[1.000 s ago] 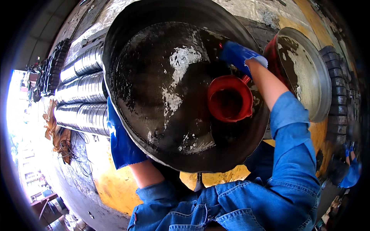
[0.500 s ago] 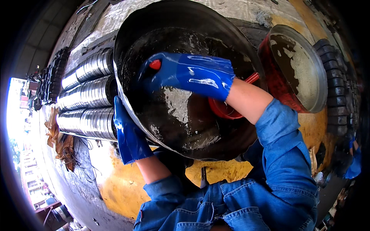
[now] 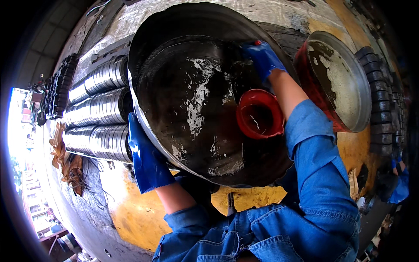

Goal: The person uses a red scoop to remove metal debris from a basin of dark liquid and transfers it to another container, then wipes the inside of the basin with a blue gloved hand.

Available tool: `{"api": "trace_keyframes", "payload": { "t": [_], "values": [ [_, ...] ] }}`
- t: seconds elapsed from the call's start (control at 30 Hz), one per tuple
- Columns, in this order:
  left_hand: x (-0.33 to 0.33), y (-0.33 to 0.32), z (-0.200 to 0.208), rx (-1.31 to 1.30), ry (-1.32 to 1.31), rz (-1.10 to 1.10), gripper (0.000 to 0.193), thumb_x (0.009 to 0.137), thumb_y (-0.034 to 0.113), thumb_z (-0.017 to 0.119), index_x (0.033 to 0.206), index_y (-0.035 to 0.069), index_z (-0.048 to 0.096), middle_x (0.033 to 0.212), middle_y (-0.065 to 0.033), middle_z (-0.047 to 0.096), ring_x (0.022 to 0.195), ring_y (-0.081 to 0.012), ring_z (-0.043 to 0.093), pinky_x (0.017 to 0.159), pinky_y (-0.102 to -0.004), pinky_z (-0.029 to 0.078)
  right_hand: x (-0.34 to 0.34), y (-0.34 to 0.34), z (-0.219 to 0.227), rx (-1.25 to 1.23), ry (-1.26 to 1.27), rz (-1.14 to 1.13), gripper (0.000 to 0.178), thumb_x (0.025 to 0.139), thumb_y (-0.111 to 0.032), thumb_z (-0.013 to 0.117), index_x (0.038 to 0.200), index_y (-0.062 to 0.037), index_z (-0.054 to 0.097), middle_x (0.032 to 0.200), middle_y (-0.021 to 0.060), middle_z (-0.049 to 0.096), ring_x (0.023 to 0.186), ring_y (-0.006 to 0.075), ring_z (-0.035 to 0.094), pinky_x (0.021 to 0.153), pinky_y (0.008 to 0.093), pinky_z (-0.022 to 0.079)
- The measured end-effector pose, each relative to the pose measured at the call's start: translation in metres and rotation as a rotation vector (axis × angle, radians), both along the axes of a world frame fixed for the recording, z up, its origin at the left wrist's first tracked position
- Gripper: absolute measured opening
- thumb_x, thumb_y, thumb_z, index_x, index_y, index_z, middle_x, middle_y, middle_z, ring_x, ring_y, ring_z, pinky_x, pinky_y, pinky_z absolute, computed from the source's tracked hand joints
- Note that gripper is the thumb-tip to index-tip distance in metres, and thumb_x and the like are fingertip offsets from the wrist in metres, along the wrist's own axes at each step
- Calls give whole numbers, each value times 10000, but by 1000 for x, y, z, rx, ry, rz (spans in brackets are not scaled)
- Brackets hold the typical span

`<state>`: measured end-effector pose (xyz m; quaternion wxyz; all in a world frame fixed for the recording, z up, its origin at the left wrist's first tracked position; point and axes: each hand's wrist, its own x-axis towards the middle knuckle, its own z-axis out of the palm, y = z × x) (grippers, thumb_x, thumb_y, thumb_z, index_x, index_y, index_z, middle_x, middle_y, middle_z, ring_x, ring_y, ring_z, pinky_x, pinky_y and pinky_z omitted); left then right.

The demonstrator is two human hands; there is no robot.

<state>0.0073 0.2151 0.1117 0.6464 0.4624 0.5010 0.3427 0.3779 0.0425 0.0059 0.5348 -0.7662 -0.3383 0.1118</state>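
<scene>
A large round metal pan (image 3: 192, 109), dark and wet inside, fills the middle of the view. My left hand (image 3: 146, 157), in a blue rubber glove, grips its lower left rim. My right hand (image 3: 262, 59), also in a blue glove, presses on the pan's inner wall at the upper right, closed over something small and red that is mostly hidden. A red plastic cup (image 3: 259, 114) with a little liquid in it lies inside the pan, just below my right wrist.
Stacks of shiny metal pans (image 3: 96, 113) lie on their sides at the left. A red tub (image 3: 338, 81) of grey murky liquid stands at the right. Dark stacked discs (image 3: 384, 105) line the far right. The ground (image 3: 131, 209) is stained yellow and wet.
My right hand swept from the pan's upper right across to its left side, then back to the upper right. The red cup is uncovered again. My left hand kept its hold on the rim.
</scene>
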Motion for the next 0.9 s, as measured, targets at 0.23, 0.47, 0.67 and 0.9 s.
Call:
{"api": "trace_keyframes", "payload": {
  "t": [0.23, 0.47, 0.67, 0.9],
  "values": [
    [0, -5, -1, -10, -29, -27, 572, 1021, 480, 457, 1369, 40, 567, 1262, -154, 650, 1080, -292, 647, 923, -384, 537, 3, -46, 11, -533, 166, -88, 285, 901, -314, 625, 955, -53, 725, 761, 82, 675, 684, 113, 575, 659, 303, 462],
    [-5, -2, -3, -2, -29, -6, 574, 1020, 481, 460, 1366, 36, 569, 1259, -158, 651, 1076, -295, 649, 920, -385, 540, -106, 18, 145, -306, 116, 358, 322, 928, -378, 656, 1142, -149, 729, 949, 76, 744, 863, 171, 708, 811, 328, 540],
    [-4, 2, -7, -2, -36, -21, 577, 1019, 482, 463, 1364, 32, 570, 1257, -162, 652, 1072, -297, 652, 918, -385, 543, -132, 104, 116, 199, -353, 736, 281, 931, -141, 669, 1186, -27, 695, 1089, 160, 715, 930, 211, 702, 816, 348, 576],
    [-1, 8, -9, 2, -55, -19, 580, 1018, 484, 466, 1361, 28, 571, 1255, -166, 653, 1068, -300, 655, 916, -386, 546, -68, 130, 69, 498, 604, 254, 249, 927, -98, 613, 1160, -64, 692, 1043, 118, 699, 942, 220, 691, 787, 365, 560]
  ]
}}
